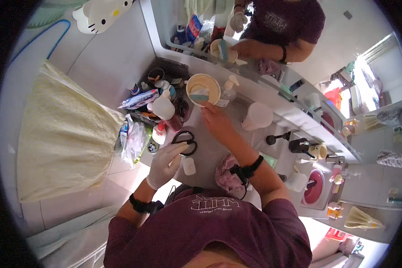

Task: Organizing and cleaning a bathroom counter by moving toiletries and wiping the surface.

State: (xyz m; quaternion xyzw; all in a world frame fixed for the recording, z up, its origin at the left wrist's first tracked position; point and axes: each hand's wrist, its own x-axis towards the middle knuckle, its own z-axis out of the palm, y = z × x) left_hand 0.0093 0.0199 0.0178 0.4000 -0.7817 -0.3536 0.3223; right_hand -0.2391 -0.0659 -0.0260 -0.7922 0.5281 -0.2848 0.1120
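My right hand (215,121) is bare and reaches to the back of the grey counter (207,154). Its fingers close on the near rim of a round cream tub (213,82). Inside the tub lies a flat teal-and-white piece (199,96). My left hand (165,163) wears a whitish glove, with its fingers stretched out and nothing seen in them. Its fingertips overlap a black looped thing like scissor handles (193,142); whether they touch, I cannot tell. Next to the glove is a small white container (189,166).
Bottles (164,108), tubes and a plastic bag (133,143) crowd the left. A pump bottle (229,89) and translucent cup (257,116) stand right of the tub. A pink cloth (228,173) lies at the near edge. Behind rises a mirror (335,49); a yellow towel (62,138) hangs left.
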